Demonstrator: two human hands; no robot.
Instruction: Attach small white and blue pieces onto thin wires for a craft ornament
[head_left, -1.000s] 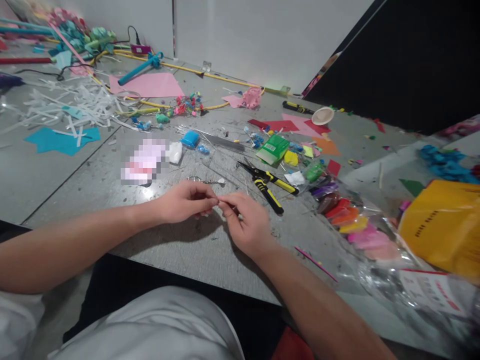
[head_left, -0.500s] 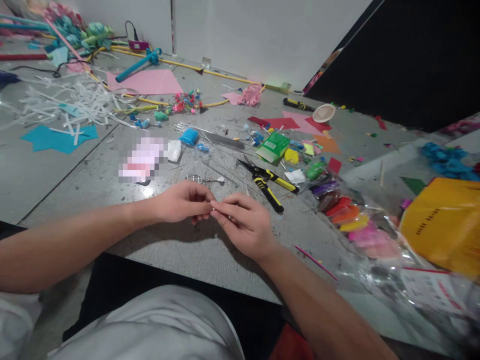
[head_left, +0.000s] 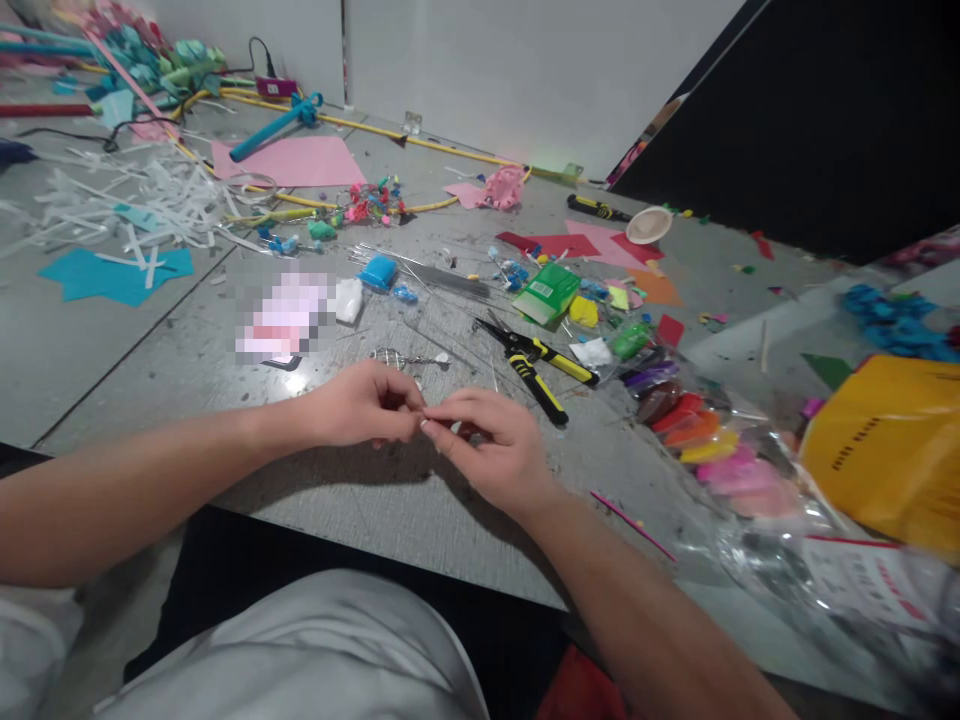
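Note:
My left hand (head_left: pixel 375 405) and my right hand (head_left: pixel 491 440) meet fingertip to fingertip above the grey table, both closed in a pinch. Whatever lies between the fingers is too small to make out; a whitish speck shows at the right fingertips. Just beyond the left hand lies a twisted wire piece (head_left: pixel 401 358) with a small white end. Yellow-and-black pliers (head_left: pixel 536 370) rest open-handled beyond the right hand. A white clay packet (head_left: pixel 348 300) and a blue clay packet (head_left: pixel 378 272) sit farther back, near thin metal wires (head_left: pixel 450 280).
White paper strips (head_left: pixel 142 200) and a blue sheet (head_left: pixel 120 275) spread at the left. A green packet (head_left: pixel 547 292) and colourful clay bags (head_left: pixel 690 425) lie to the right, beside a yellow package (head_left: pixel 885 450). A pink stick (head_left: pixel 632 525) lies near the right forearm.
The right thumb and fingers have shifted slightly and parted a little behind the fingertips. Both hands stay in nearly the same place; objects on the table have not moved.

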